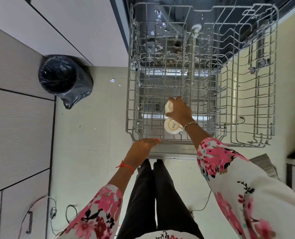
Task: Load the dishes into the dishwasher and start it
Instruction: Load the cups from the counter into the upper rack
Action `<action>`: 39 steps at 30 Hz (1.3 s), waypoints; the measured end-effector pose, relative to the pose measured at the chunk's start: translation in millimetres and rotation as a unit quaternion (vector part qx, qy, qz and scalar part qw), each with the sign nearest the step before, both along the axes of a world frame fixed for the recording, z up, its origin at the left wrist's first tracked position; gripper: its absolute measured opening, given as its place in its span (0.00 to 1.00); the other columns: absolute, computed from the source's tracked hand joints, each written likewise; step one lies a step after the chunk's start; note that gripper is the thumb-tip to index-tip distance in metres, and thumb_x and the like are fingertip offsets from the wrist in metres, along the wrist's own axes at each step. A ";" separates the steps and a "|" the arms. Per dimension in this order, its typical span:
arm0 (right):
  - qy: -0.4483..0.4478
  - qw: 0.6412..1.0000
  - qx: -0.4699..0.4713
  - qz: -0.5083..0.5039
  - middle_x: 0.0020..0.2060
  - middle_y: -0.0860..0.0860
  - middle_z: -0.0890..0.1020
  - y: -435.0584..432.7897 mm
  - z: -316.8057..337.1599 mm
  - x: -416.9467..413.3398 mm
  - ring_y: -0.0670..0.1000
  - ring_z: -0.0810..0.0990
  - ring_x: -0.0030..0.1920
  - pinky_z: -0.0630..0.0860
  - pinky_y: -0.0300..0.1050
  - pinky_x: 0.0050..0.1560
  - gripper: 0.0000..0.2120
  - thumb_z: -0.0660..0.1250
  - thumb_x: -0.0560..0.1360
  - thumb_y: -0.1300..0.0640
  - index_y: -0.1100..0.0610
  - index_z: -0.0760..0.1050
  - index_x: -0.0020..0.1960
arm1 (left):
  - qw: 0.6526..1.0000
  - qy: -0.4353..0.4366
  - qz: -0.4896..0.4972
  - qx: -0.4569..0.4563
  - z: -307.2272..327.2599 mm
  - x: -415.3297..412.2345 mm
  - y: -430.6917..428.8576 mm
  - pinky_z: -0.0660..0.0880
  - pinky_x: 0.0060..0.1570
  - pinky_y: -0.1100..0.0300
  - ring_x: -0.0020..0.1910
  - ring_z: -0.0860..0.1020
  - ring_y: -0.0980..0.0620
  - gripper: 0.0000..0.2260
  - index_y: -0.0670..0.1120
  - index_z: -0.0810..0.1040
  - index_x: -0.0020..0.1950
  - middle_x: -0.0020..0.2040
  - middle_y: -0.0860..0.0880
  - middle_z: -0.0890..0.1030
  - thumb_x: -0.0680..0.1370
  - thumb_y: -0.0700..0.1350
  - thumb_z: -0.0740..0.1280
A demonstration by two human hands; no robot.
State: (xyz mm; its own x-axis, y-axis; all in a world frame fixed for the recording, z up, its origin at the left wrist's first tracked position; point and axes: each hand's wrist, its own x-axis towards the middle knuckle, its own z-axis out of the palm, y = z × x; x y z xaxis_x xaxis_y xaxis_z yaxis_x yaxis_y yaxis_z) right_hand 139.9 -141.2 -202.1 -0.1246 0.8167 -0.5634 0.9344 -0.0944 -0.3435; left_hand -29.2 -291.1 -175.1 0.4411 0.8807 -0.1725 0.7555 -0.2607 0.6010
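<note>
The grey wire upper rack (131, 104) of the dishwasher is pulled out over the open door. One cream cup (171, 125) sits upside down near the rack's front edge. My right hand (179, 110) grips a second cream cup (168, 107) just behind the first, low in the rack. My left hand (144, 145) lies flat with straight fingers against the rack's front left corner. The open dishwasher door (172, 151) shows below the rack's front.
A black bin (60, 75) lined with a dark bag stands on the floor to the left. Grey cabinet fronts (17, 128) run along the left. Paper scraps lie inside the dishwasher tub (160, 28). Cables trail on the floor near my feet.
</note>
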 end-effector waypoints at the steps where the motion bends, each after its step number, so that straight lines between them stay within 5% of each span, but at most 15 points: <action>1: 0.002 1.000 0.001 -0.002 0.66 0.56 0.67 0.5 0.0 0.4 0.61 0.71 0.62 0.71 0.53 0.57 0.31 0.72 0.69 0.55 0.53 0.66 0.69 | 1.000 0.003 0.000 -0.003 -1.1 -0.3 -0.2 0.78 0.50 0.55 0.49 0.82 0.48 0.26 0.44 0.79 0.59 0.53 0.47 0.83 0.63 0.29 0.74; 18: 0.018 1.000 0.000 -0.020 0.67 0.53 0.68 4.9 2.2 6.2 0.58 0.71 0.64 0.70 0.53 0.61 0.35 0.73 0.68 0.51 0.53 0.63 0.71 | 1.000 0.012 -0.002 0.010 -10.8 -0.9 -3.1 0.78 0.51 0.54 0.51 0.82 0.48 0.26 0.45 0.78 0.61 0.54 0.47 0.82 0.65 0.30 0.74; 24: -0.022 1.000 0.001 0.014 0.70 0.53 0.65 8.1 8.8 5.4 0.62 0.66 0.67 0.64 0.57 0.65 0.38 0.72 0.67 0.44 0.52 0.60 0.72 | 1.000 0.003 -0.016 0.023 -4.8 0.2 -0.2 0.78 0.51 0.54 0.52 0.82 0.47 0.19 0.42 0.79 0.58 0.53 0.45 0.82 0.69 0.34 0.73; 26: -0.033 0.999 0.032 0.014 0.71 0.54 0.64 9.7 20.6 0.5 0.63 0.63 0.69 0.61 0.57 0.67 0.37 0.69 0.69 0.41 0.54 0.60 0.72 | 0.999 0.005 -0.009 0.043 0.6 -3.1 3.3 0.75 0.58 0.51 0.59 0.78 0.45 0.15 0.41 0.77 0.60 0.57 0.44 0.80 0.74 0.42 0.67; 29: -0.003 0.994 0.111 0.023 0.71 0.55 0.65 11.5 43.8 -15.4 0.60 0.62 0.70 0.59 0.56 0.69 0.33 0.63 0.73 0.41 0.56 0.62 0.72 | 0.997 0.020 0.026 0.072 16.8 -20.4 17.7 0.58 0.71 0.51 0.71 0.65 0.47 0.24 0.41 0.68 0.69 0.68 0.44 0.71 0.77 0.54 0.58; 35: 0.082 0.965 0.242 0.060 0.69 0.59 0.67 21.7 103.2 -98.3 0.58 0.64 0.71 0.58 0.53 0.70 0.29 0.61 0.76 0.46 0.63 0.64 0.70 | 0.980 0.045 0.134 0.139 71.3 -109.3 56.7 0.51 0.72 0.49 0.73 0.56 0.50 0.29 0.42 0.65 0.70 0.71 0.45 0.67 0.75 0.59 0.60; 39: 0.117 0.938 0.312 0.095 0.63 0.61 0.74 41.8 133.3 -180.8 0.60 0.72 0.66 0.65 0.53 0.67 0.26 0.62 0.72 0.49 0.65 0.72 0.64 | 0.969 0.071 0.182 0.152 100.1 -198.7 85.3 0.49 0.72 0.50 0.73 0.57 0.51 0.29 0.43 0.66 0.69 0.70 0.45 0.69 0.74 0.60 0.60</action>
State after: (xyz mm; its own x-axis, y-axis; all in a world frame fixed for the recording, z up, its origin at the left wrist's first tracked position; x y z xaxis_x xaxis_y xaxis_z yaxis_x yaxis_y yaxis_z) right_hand -41.0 -99.4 -68.8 -0.3618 0.9289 0.0788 0.8057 0.3541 -0.4748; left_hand -227.9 -205.8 -75.0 0.0823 0.9931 0.0836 0.9005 -0.1101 0.4206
